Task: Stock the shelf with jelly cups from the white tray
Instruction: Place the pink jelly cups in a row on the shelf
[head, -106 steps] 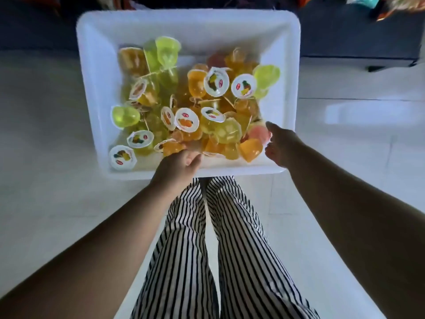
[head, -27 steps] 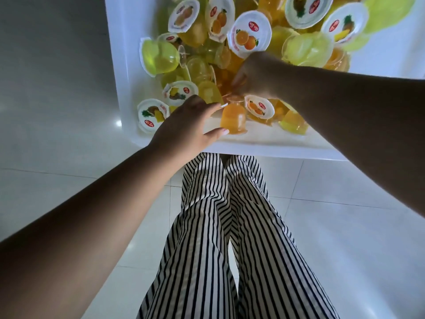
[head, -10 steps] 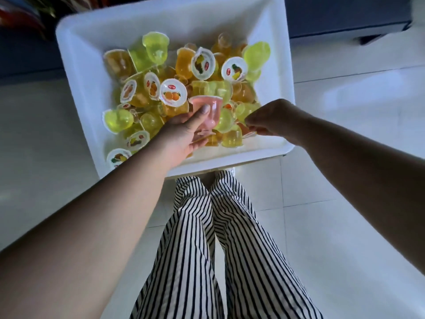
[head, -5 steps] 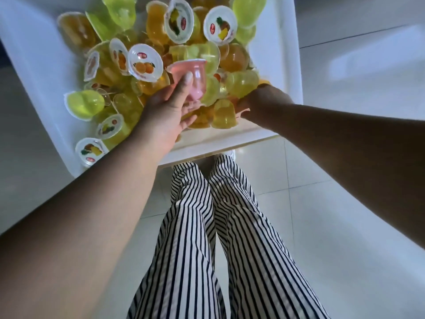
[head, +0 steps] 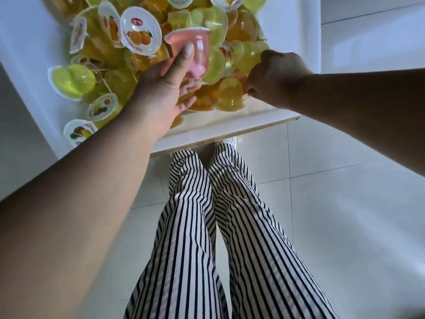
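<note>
Pink jelly cup (head: 195, 54) is gripped by left hand (head: 161, 93) above white tray (head: 218, 127), rim up. Right hand (head: 276, 77) fingers are curled into the pile beside it; contents hidden.

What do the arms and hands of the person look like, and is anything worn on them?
Both forearms are bare, with no sleeve in view. The left hand and the right hand wear no gloves, and no ring, watch or bracelet shows. A short, unpainted nail is visible on one finger of the left hand. Below the arms, black-and-white striped trousers are worn.
</note>
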{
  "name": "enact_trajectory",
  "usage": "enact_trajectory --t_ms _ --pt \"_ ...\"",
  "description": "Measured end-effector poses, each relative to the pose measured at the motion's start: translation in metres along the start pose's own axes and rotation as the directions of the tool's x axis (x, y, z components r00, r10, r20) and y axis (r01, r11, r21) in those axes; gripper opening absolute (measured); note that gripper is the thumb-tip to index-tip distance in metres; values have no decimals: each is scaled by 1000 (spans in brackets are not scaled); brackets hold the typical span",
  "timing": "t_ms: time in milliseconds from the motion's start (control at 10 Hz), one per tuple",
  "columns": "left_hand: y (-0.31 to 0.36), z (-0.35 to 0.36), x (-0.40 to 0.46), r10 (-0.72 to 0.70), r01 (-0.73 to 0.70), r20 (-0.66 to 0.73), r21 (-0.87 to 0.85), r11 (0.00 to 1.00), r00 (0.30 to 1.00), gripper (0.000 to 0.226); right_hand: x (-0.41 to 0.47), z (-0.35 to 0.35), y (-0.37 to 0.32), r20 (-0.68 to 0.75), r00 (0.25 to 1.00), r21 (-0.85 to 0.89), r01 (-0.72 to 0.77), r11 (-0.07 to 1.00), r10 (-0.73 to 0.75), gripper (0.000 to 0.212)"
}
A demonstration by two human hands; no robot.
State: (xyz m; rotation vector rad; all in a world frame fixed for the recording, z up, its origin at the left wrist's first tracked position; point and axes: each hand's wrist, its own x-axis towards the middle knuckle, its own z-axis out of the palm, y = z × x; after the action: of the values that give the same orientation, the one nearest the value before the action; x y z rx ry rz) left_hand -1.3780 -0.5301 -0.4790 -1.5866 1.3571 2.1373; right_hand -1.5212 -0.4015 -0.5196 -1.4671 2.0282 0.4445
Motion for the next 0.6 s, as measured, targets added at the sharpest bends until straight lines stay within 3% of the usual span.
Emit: enact_trajectory --t_ms 200,500,600 --pt "-12 1 -2 49 -49 -16 -2 999 999 17 3 0 -6 39 999 -121 24 992 -19 27" --pt "-40 -4 0 214 -214 -15 -1 977 977 16 0 2 -4 -10 998 19 -64 998 64 29" --pt "-45 -5 1 271 -270 -6 31 962 963 16 0 1 -1 53 997 88 -57 995 52 26"
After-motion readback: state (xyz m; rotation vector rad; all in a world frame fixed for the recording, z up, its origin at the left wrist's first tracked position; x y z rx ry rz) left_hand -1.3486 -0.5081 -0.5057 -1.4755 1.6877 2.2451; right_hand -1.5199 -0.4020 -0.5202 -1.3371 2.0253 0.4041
